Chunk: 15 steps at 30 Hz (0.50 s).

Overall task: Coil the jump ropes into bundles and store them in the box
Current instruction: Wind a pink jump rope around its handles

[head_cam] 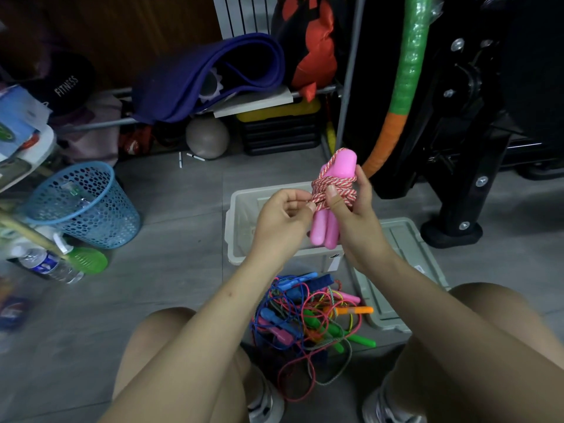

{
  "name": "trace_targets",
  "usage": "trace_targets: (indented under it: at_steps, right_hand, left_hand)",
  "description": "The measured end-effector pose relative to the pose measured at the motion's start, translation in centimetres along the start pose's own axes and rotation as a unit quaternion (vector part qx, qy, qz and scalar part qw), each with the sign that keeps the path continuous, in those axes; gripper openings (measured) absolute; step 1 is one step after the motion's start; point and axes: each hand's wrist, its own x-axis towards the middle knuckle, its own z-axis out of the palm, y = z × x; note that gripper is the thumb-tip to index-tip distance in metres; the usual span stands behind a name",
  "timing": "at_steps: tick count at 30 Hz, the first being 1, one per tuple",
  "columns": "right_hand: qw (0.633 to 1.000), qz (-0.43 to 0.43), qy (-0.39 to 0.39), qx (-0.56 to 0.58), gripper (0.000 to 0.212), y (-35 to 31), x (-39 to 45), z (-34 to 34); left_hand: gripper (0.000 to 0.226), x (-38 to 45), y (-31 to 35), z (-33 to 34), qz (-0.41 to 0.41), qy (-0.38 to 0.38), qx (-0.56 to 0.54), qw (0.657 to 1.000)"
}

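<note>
A pink-handled jump rope (328, 221) is held upright above the grey box (241, 218), its red-and-white cord wound round both handles. My right hand (355, 209) grips the bundle, thumb pressed on the windings. My left hand (283, 221) pinches the cord at the bundle's left side. On the floor between my knees lies a tangled pile of jump ropes (308, 322) with blue, green, pink and orange handles.
The box's grey lid (406, 257) lies on the floor to its right. A blue mesh bin (88, 206) and a water bottle (48, 265) are at the left. A black machine base (451, 233) stands at the right; shelves of gear fill the back.
</note>
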Motion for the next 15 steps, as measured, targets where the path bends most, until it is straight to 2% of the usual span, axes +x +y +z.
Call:
trace_targets:
  at_steps: [2,4,11,15]
  right_hand:
    - [0.998,0.034,-0.013,0.058,0.069,-0.09,0.17,-0.03]
    - [0.996,0.052,-0.030,0.071,0.070,-0.10,0.24,-0.15]
    - [0.996,0.067,0.050,0.029,0.071,-0.25,0.62,-0.12]
    - [0.997,0.066,0.037,0.031,0.051,-0.63,0.79,-0.31]
  left_hand:
    - [0.019,-0.05,-0.04,-0.02,0.006,0.002,-0.003,1.000]
    - [0.018,-0.19,-0.05,-0.10,0.010,0.012,-0.002,1.000]
    - [0.027,-0.65,0.22,0.56,0.033,-0.009,0.010,0.999]
    - [0.026,-0.26,0.30,0.27,0.026,-0.005,0.000,1.000]
